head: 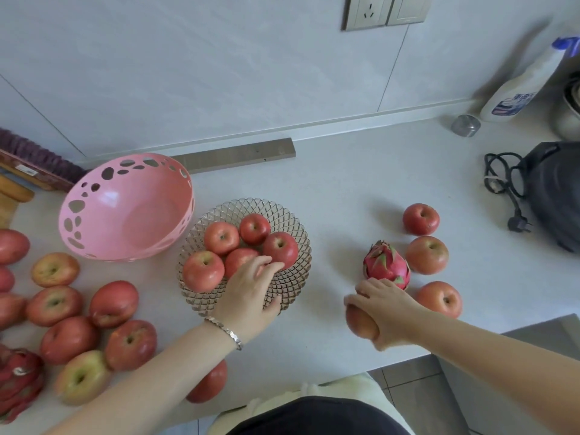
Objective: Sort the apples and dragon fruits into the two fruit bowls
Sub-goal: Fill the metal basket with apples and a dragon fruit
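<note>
A clear glass bowl (292, 287) at the centre holds several red apples (221, 238). My left hand (251, 290) reaches over its near rim, with relaxed fingers lying on one apple (238, 259) inside. The pink plastic bowl (125, 208) to the left has nothing in it. My right hand (384, 304) grips an apple (361, 323) from above on the counter. Just beyond it stands a dragon fruit (387, 266), with three apples (426, 255) to its right. Several apples (67, 339) and another dragon fruit (17, 381) lie at the left.
One apple (210, 384) lies under my left forearm near the counter's front edge. At the back right stand a white bottle (518, 92), a small steel cap (466, 125) and a black appliance (555, 189) with a coiled cord (502, 180). A metal strip (238, 157) lies along the wall.
</note>
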Demonstrator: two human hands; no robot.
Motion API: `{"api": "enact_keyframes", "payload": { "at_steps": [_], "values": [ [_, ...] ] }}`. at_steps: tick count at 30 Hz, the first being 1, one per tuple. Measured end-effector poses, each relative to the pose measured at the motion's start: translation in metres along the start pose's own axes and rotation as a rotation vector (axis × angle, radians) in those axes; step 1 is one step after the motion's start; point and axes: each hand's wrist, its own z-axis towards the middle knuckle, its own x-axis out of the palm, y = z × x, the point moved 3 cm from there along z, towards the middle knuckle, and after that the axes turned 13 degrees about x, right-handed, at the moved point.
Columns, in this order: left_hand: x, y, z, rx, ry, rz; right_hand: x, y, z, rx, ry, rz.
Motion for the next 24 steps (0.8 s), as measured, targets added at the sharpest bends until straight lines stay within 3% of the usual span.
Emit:
{"api": "enact_keyframes", "payload": {
  "at_steps": [3, 6, 11, 15, 24],
  "values": [
    [-0.004, 0.015, -0.013, -0.123, -0.081, 0.044, -0.027, 0.022, 0.004, 0.136, -0.065, 0.579],
    [-0.010, 0.036, -0.030, -0.357, -0.106, 0.103, -0.044, 0.058, 0.025, 0.149, -0.125, 0.844],
    [-0.021, 0.070, -0.047, -0.653, -0.088, 0.019, -0.046, 0.122, 0.067, 0.122, -0.050, 0.715],
    [-0.021, 0.081, -0.046, -0.637, -0.100, -0.153, -0.039, 0.157, 0.081, 0.127, -0.002, 0.579],
    [-0.019, 0.079, -0.042, -0.704, -0.209, -0.200, -0.027, 0.185, 0.082, 0.331, 0.016, 0.749]
  ]
}}
